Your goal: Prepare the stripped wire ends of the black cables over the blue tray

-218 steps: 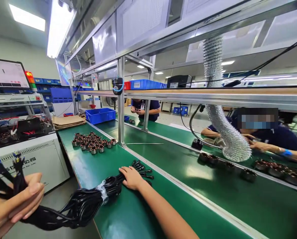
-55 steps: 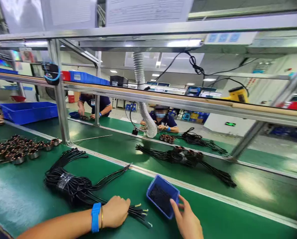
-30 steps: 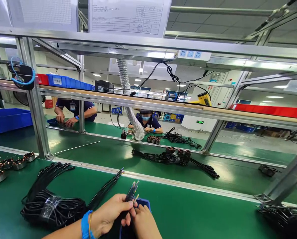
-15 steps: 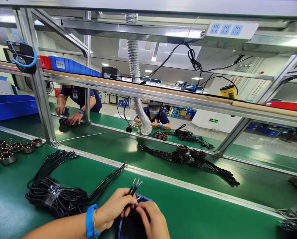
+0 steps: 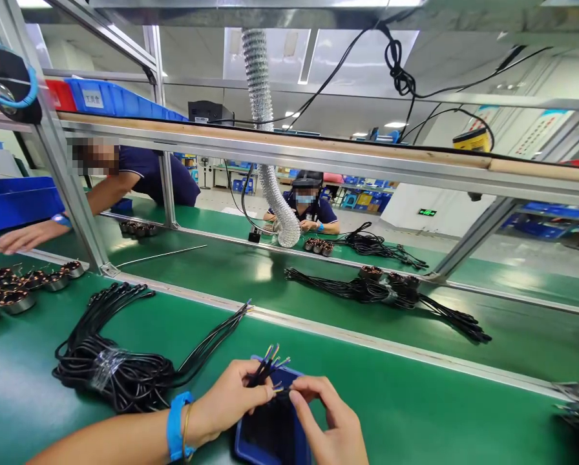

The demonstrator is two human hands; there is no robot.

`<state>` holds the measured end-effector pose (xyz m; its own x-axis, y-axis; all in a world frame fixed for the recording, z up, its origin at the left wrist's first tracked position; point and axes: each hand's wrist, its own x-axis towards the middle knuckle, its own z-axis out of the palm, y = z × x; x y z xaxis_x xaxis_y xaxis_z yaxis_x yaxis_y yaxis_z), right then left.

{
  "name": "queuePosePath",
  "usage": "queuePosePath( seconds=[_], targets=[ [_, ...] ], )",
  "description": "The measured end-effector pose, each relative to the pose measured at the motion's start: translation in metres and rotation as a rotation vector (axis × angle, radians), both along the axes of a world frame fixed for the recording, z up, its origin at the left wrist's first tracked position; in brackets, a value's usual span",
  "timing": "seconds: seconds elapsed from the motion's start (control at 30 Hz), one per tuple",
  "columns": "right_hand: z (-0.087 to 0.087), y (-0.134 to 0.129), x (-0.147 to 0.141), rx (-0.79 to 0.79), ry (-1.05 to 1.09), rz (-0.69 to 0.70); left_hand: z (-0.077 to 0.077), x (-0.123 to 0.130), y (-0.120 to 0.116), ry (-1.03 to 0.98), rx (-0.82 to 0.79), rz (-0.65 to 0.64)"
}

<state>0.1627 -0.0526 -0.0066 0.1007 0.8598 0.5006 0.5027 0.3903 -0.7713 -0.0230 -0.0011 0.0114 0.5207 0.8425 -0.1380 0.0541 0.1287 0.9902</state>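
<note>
My left hand (image 5: 238, 395), with a blue wristband, grips several black cables (image 5: 260, 373) whose stripped ends show thin coloured wires. Just right of it, my right hand (image 5: 326, 413) has thumb and forefinger pinched together beside one wire end; what lies between those fingertips is too small to name. Below both hands sits a small blue tray (image 5: 245, 445) with dark contents I cannot make out. A bundle of black cables (image 5: 148, 381), tied with clear wrap, lies left of my hands on the green bench.
Copper-wound motor stators (image 5: 15, 300) cluster at the far left. A metal frame post (image 5: 71, 155) rises behind them. Another cable bundle (image 5: 357, 287) rests across the bench. A co-worker's hand (image 5: 28, 236) reaches near the stators; another person (image 5: 313, 206) sits opposite. A flexible duct (image 5: 265, 129) hangs centrally.
My right hand has shifted right and up, its fingertips now pinched by a wire end. The cables in my left hand tilt further right. The co-worker at left has reached toward the stators.
</note>
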Motion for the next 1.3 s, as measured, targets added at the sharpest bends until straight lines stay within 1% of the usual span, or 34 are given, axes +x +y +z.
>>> queuePosePath(
  seconds=[0.3, 0.53, 0.67, 0.83, 0.9, 1.0, 1.13, 1.3],
  targets=[
    [0.005, -0.001, 0.003, -0.057, -0.014, 0.028, 0.004, 0.0, -0.001, -0.011, 0.084, -0.048],
    [0.007, -0.002, 0.004, -0.061, -0.027, 0.087, -0.002, -0.001, 0.0, -0.007, 0.107, -0.054],
    [0.002, -0.001, 0.001, -0.085, -0.011, 0.093, -0.003, -0.002, 0.0, 0.03, 0.067, -0.044],
    [-0.009, 0.001, 0.0, -0.116, 0.063, 0.037, 0.002, -0.002, -0.001, 0.049, 0.074, -0.01],
    [-0.011, 0.001, 0.002, -0.09, 0.063, -0.005, 0.004, -0.002, -0.002, 0.046, 0.068, 0.003],
    [-0.008, 0.0, 0.003, 0.019, -0.032, -0.038, 0.005, -0.001, -0.002, 0.041, 0.061, 0.008],
    [-0.002, 0.0, 0.0, 0.172, -0.172, 0.034, 0.006, -0.002, -0.002, 0.033, 0.064, -0.011],
    [-0.001, -0.001, -0.001, 0.256, -0.266, 0.102, 0.006, -0.002, -0.002, 0.026, 0.082, -0.024]
  ],
)
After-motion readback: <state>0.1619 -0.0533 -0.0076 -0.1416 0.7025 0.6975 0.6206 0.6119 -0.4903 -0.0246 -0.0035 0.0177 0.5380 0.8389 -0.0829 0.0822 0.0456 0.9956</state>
